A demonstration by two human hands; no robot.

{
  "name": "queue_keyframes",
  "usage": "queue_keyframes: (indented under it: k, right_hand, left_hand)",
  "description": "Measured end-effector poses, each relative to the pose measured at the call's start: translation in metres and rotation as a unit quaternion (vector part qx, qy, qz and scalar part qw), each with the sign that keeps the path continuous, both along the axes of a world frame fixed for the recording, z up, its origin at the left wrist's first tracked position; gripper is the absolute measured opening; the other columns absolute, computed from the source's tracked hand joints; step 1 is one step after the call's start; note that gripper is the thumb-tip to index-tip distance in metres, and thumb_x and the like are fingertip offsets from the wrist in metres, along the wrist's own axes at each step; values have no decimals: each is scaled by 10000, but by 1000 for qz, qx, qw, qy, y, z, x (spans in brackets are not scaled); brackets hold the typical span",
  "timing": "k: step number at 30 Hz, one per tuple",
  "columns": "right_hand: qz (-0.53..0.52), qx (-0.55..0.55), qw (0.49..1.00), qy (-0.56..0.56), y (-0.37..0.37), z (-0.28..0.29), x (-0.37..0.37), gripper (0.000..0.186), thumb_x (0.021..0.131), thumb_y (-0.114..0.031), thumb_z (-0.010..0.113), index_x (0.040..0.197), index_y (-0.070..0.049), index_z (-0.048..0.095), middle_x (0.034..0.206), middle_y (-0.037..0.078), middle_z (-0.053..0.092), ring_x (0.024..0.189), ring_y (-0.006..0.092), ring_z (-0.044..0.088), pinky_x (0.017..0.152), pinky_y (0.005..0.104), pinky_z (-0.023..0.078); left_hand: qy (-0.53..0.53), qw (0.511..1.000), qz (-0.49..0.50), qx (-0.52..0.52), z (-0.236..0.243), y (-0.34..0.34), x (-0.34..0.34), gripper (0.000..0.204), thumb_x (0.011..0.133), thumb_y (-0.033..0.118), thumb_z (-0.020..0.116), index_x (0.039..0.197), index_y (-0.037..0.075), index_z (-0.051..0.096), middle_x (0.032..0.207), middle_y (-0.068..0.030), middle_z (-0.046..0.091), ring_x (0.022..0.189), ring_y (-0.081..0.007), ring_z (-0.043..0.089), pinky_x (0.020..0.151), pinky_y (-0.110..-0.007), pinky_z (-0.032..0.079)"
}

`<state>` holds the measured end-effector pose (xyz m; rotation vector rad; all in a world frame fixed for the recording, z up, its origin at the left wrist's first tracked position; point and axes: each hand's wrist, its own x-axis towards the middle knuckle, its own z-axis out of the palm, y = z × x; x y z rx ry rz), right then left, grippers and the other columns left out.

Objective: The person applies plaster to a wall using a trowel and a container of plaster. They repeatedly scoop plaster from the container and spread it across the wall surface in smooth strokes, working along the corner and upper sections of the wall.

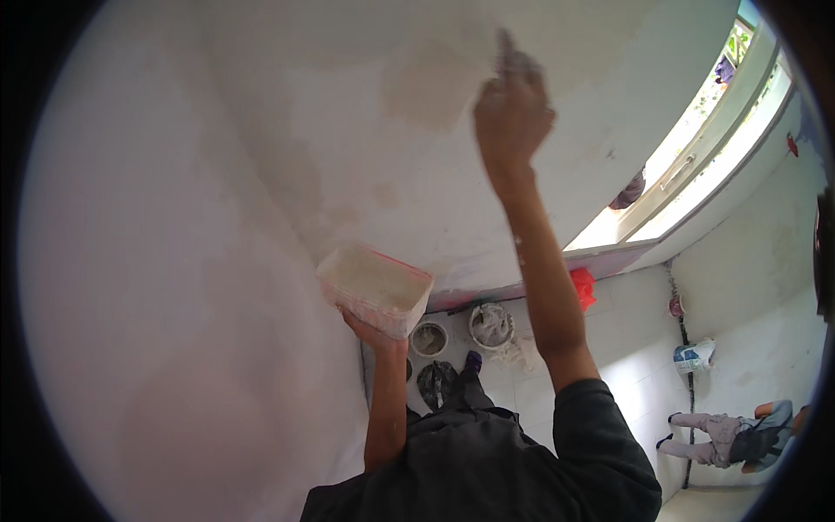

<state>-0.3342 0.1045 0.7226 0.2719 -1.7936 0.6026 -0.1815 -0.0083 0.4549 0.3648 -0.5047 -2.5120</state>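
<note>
My left hand (374,329) supports a rectangular, whitish plastic tub (364,301) from below, fingers against its side. A pale paste coats the inside of the tub, and a red line runs along its far rim. My right arm reaches up to the off-white wall (348,96), which has damp-looking beige patches. Against that wall, my right hand (515,117) is closed with one finger pointing up. Whatever it grips is blurred and hidden behind the fingers.
Below stand a bucket (480,341) with greyish material, a smaller bucket (417,351) and a black bag (437,381). A red bag (583,287) lies under the bright window (670,187). Another person (739,439) stands at the far right, near a white-and-blue sack (693,356).
</note>
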Motion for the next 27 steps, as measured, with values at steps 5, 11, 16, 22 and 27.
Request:
queue_keyframes:
  k: [5, 11, 16, 22, 27]
  right_hand:
    - [-176, 115, 977, 32, 35, -98, -77, 413, 785, -57, 581, 1188, -150, 582, 1090, 112, 580, 1043, 285, 537, 748, 414, 503]
    - [44, 74, 985, -148, 16, -143, -3, 434, 787, -90, 561, 1206, 12, 508, 1075, 198, 565, 1006, 339, 558, 747, 437, 497]
    - [106, -371, 918, -89, 98, -67, -48, 285, 888, -199, 540, 964, 68, 603, 730, 99, 616, 609, 141, 538, 573, 317, 455]
    - [-77, -182, 964, -179, 36, 3, -43, 269, 816, -255, 571, 863, -2, 653, 900, 169, 653, 740, 325, 631, 672, 418, 501]
    - [-12, -26, 993, -117, -60, -4, -9, 193, 759, -168, 569, 893, -77, 675, 915, 120, 613, 797, 316, 619, 683, 437, 494]
  left_hand:
    - [59, 998, -16, 10, -5, 13, -15, 610, 925, 534, 292, 1413, 170, 255, 1430, -74, 302, 1306, -304, 318, 1061, -482, 304]
    - [30, 998, -24, 49, -5, 9, -2, 538, 951, 470, 315, 1379, 145, 300, 1383, -59, 361, 1255, -269, 383, 1026, -441, 362]
    - [34, 999, -16, 27, -13, 4, 3, 601, 928, 531, 286, 1406, 167, 275, 1418, -74, 330, 1298, -305, 335, 1052, -487, 320]
    - [57, 997, -13, 55, -4, -8, 22, 504, 955, 449, 341, 1344, 129, 355, 1328, -63, 422, 1209, -267, 433, 992, -427, 407]
    - [21, 999, 35, 11, -10, -23, 26, 573, 939, 511, 283, 1388, 156, 305, 1391, -74, 371, 1266, -307, 380, 1038, -471, 344]
